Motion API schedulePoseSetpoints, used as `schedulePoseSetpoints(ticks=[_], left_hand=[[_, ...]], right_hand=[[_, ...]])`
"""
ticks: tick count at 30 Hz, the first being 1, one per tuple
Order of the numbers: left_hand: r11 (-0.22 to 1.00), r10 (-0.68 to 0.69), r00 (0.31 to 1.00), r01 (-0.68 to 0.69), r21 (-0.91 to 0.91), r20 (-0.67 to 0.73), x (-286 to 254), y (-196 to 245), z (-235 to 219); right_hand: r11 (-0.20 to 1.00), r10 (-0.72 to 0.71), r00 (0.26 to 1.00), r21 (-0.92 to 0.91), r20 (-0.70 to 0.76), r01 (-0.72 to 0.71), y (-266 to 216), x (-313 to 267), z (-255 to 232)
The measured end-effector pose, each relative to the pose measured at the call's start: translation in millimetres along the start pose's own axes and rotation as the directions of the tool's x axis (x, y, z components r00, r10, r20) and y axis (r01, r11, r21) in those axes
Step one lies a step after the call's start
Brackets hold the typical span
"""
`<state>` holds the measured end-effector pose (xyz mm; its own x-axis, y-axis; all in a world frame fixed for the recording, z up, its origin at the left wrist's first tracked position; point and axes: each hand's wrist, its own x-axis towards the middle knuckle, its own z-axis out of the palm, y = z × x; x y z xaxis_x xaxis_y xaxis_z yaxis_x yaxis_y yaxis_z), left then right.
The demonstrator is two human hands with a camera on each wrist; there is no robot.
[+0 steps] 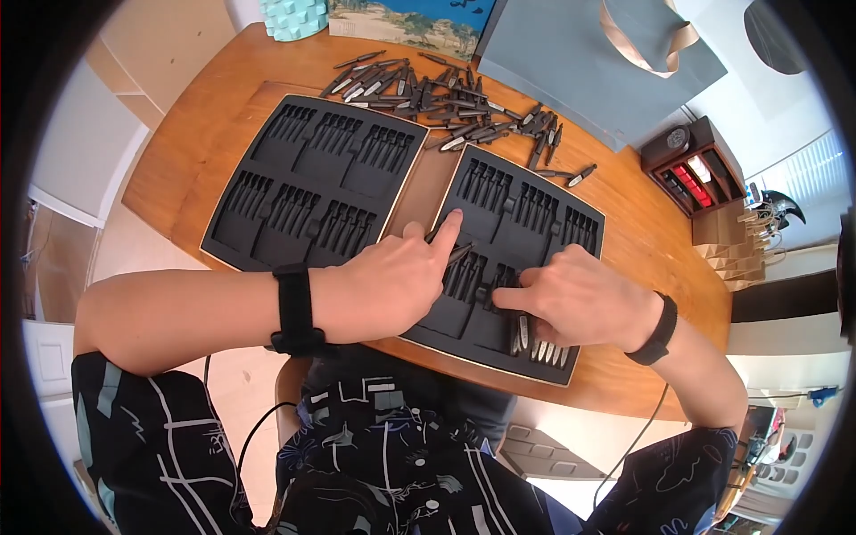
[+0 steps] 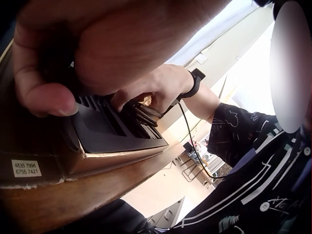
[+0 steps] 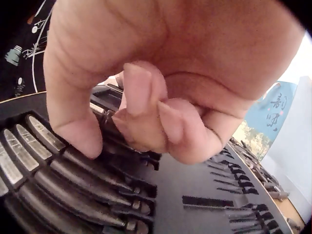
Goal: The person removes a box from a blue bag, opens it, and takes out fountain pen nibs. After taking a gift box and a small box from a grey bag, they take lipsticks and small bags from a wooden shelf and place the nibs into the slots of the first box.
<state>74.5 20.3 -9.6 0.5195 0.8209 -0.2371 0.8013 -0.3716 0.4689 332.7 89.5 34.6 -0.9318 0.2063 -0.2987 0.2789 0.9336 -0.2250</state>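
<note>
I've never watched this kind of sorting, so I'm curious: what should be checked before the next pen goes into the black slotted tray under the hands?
1. Black slotted foam tray lies flat on the round wooden table: ok.
2. Slots free in it: ok, most are bare.
3. Dark pens in the near-right slots seated straight: ok.
4. Left hand holds a pen: cannot tell; its forefinger points onto the tray.
5. Right hand presses on the slots: ok.
6. Heap of loose dark pens on the table: ok, plenty lie there.

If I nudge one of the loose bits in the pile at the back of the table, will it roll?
Probably: the loose bits look slim and rounded, so one could roll on the smooth table. Being tangled together, neighbours may shift too. They look metal, likely stiff.
</note>
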Motion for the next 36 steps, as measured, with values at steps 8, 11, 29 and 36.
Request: schedulePoseSetpoints(ticks=[8,11,29,36], left_hand=[[1.000,0.015,1.000,-0.015,-0.022,-0.010,-1,0,-3],[1.000,0.001,1.000,-0.001,-0.026,0.003,-1,-1,0],[0.936,-0.022,0.966,-0.071,-0.345,-0.257,22,-28,-27],[0.714,-0.191,0.980,0.180,-0.676,0.060,146,-28,-86]], right_hand=[[0.985,-0.020,0.997,-0.168,0.073,0.033,-8,2,-2],[0.985,-0.053,0.998,-0.162,0.034,0.058,-7,0,0],[0.781,0.555,0.809,0.454,-0.194,-0.428,80,16,-52],[0.570,0.742,0.670,0.551,-0.028,-0.609,124,50,-43]])
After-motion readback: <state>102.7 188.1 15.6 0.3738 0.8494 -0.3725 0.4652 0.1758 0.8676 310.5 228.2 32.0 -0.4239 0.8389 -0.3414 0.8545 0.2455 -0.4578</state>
